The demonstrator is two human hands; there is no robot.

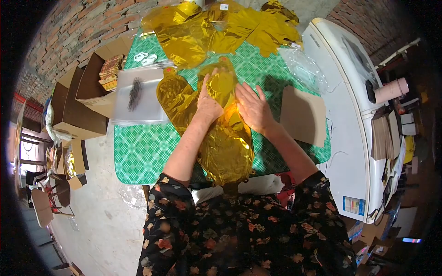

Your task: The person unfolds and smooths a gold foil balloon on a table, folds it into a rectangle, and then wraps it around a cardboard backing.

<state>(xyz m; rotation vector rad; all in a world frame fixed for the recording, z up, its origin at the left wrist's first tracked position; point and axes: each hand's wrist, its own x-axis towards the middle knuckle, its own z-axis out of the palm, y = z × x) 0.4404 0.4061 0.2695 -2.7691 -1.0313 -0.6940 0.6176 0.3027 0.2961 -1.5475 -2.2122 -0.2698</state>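
A shiny gold foil balloon [226, 147], flat and uninflated, lies lengthwise in front of me, its near end at the table edge by my body. My left hand [210, 105] rests along its left side, fingers stretched toward the far end. On its right side my right hand [254, 108] lies with fingers extended and thumb apart. Both hands are open, with a strip of foil showing between them. Another gold foil piece [177, 94] with a red spot at its tip sticks out to the left, partly under my left forearm.
More gold foil sheets [258, 30] cover the far end of the green checked table [142, 152]. Clear plastic bags [149, 94] lie at left, brown cardboard [302, 115] at right. Cardboard boxes [78, 115] stand left of the table; a white fridge [343, 92] lies along the right.
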